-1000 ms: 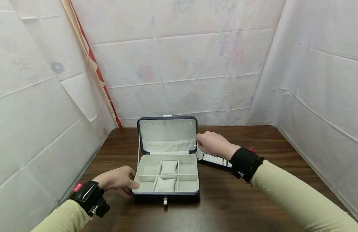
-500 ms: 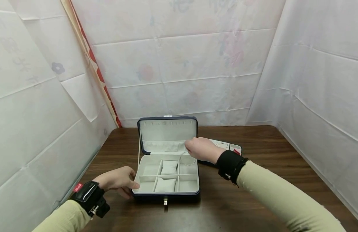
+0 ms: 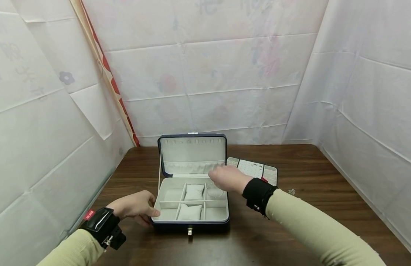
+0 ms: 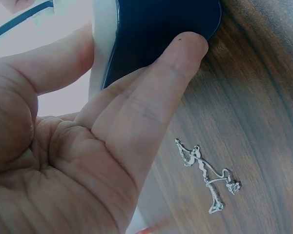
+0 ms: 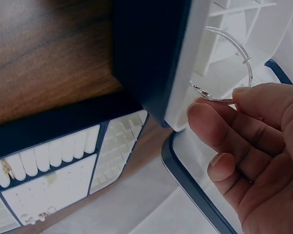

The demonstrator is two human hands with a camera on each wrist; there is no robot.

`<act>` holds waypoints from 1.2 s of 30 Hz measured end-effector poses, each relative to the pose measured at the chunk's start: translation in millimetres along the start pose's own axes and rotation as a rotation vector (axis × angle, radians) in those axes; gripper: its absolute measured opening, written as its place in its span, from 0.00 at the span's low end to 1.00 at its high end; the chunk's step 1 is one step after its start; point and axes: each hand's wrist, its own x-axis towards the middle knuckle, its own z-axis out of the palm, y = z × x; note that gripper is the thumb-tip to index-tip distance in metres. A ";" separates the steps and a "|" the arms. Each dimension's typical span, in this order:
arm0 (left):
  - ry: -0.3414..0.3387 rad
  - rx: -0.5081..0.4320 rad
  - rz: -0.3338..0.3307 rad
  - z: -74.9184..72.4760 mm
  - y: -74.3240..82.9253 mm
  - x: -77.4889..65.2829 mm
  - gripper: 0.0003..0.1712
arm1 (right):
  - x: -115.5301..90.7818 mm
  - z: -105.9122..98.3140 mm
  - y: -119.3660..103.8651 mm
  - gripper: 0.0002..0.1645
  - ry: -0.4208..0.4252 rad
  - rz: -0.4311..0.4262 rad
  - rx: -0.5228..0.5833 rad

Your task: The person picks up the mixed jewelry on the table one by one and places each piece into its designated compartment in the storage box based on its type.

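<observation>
A navy jewelry box [image 3: 212, 226] with a pale divided inside stands with its lid up. My left hand [image 3: 133, 207] grips its left wall, thumb over the rim and fingers along the outside. Above the back right compartment, my right hand [image 3: 230, 178] pinches a thin silver bangle [image 5: 246, 60] between thumb and index finger. The bangle hangs down into that compartment, its top edge at the fingertips. Two white cushions [image 3: 189, 212] fill the middle compartments.
Right of the box lies a navy-edged jewelry tray [image 3: 252, 169], partly behind my right hand. It bears a gold ring [image 5: 7, 168] and small earrings [image 5: 39, 215]. A tangled silver chain [image 4: 203, 170] lies on the wooden table near my left hand.
My right hand has carried the bangle left and down, from beside the tray to the back right compartment. More of the tray shows. My left hand has stayed in place.
</observation>
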 end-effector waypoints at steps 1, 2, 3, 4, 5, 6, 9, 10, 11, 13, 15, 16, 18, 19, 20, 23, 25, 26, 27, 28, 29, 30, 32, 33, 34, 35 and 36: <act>0.002 -0.003 -0.002 -0.1 0.2 -0.3 0.30 | -0.2 1.9 -0.8 0.11 -0.003 -0.001 -0.001; 0.003 -0.009 -0.005 -0.2 0.3 -0.6 0.31 | -0.3 3.8 -1.7 0.11 -0.012 0.001 0.003; 0.005 -0.013 -0.009 -0.3 0.3 -0.8 0.31 | -0.7 5.3 -2.9 0.11 -0.028 0.007 0.007; 0.002 -0.012 -0.006 -0.2 0.4 -0.9 0.31 | -0.9 6.8 -4.3 0.11 -0.043 0.012 0.010; 0.000 -0.013 -0.006 -0.2 0.4 -1.1 0.30 | -1.2 8.3 -5.6 0.11 -0.062 0.019 0.015; -0.002 -0.014 -0.004 -0.1 0.4 -1.2 0.30 | -1.5 9.6 -7.0 0.11 -0.075 0.024 0.019; -0.007 -0.015 0.000 0.4 0.1 -1.1 0.29 | -2.2 14.5 -9.4 0.12 -0.112 0.036 0.029; -0.007 -0.015 -0.001 0.4 0.0 -0.9 0.29 | -2.5 15.8 -9.8 0.12 -0.115 0.037 0.027; -0.005 -0.018 -0.004 0.4 0.0 -0.8 0.29 | -2.8 17.5 -9.8 0.12 -0.114 0.036 0.022; -0.003 -0.018 -0.007 0.3 0.1 -0.3 0.30 | -3.4 20.2 -9.1 0.13 -0.107 0.031 0.017; -0.001 -0.014 -0.009 0.3 0.5 -0.1 0.30 | -4.1 21.9 -8.0 0.12 -0.093 0.024 0.009; 0.001 -0.016 -0.010 0.2 0.8 -0.1 0.31 | -4.4 22.2 -7.3 0.12 -0.088 0.020 0.005; 0.000 -0.012 -0.009 0.2 0.8 0.0 0.30 | -5.0 22.6 -6.2 0.13 -0.076 0.013 0.009; 0.001 -0.012 -0.010 0.2 0.7 -0.1 0.30 | -5.2 22.3 -5.8 0.13 -0.074 0.009 0.010; 0.001 -0.014 -0.012 0.2 0.7 -0.3 0.30 | -5.5 22.0 -5.4 0.13 -0.074 0.005 0.008; -0.002 -0.018 -0.008 0.1 0.2 -0.8 0.31 | -6.0 21.9 -4.3 0.14 -0.076 0.005 0.006; -0.004 -0.023 -0.006 0.1 0.0 -1.0 0.31 | -5.8 22.1 -3.4 0.15 -0.085 0.011 0.004; -0.005 -0.022 -0.004 0.1 -0.1 -1.0 0.31 | -5.7 22.4 -2.9 0.15 -0.090 0.015 0.006; -0.005 -0.023 -0.004 0.1 -0.2 -0.9 0.31 | -5.6 22.6 -2.4 0.15 -0.095 0.021 0.008; -0.005 -0.022 -0.005 0.1 -0.6 -0.8 0.30 | -5.4 22.8 -2.0 0.15 -0.102 0.026 0.012; -0.004 -0.023 -0.006 0.1 -0.7 -0.8 0.30 | -5.1 22.5 -1.7 0.15 -0.111 0.031 0.021; -0.004 -0.021 -0.005 0.1 -0.9 -0.6 0.30 | -5.2 22.3 -1.3 0.15 -0.118 0.037 0.030; -0.004 -0.020 -0.001 0.2 -1.3 -0.6 0.30 | -5.2 21.7 -0.8 0.14 -0.130 0.043 0.043; -0.002 -0.024 -0.002 0.3 -1.2 -0.7 0.30 | -5.3 21.3 -0.6 0.14 -0.134 0.048 0.052; -0.002 -0.024 -0.001 0.4 -1.3 -0.7 0.30 | -5.4 21.0 -0.5 0.14 -0.140 0.052 0.062; -0.002 -0.024 0.002 0.6 -1.2 -0.8 0.30 | -5.6 20.9 -0.3 0.14 -0.144 0.055 0.072; -0.001 -0.025 0.000 0.6 -1.2 -0.8 0.30 | -5.8 20.9 -0.1 0.14 -0.147 0.057 0.078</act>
